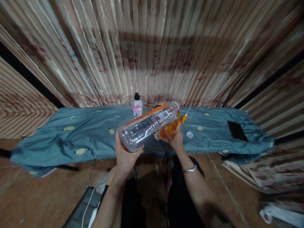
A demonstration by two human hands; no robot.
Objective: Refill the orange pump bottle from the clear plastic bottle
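Probably for support, the left hand [127, 155] curls round the clear bottle [149, 126] at its near end; the right hand [176, 138] wraps the orange container [171, 127], perhaps steadying it.

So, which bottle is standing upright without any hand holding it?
The small bottle with the black cap and pink label, on the blue-green cloth. The large clear bottle, instead, is tilted in the left hand.
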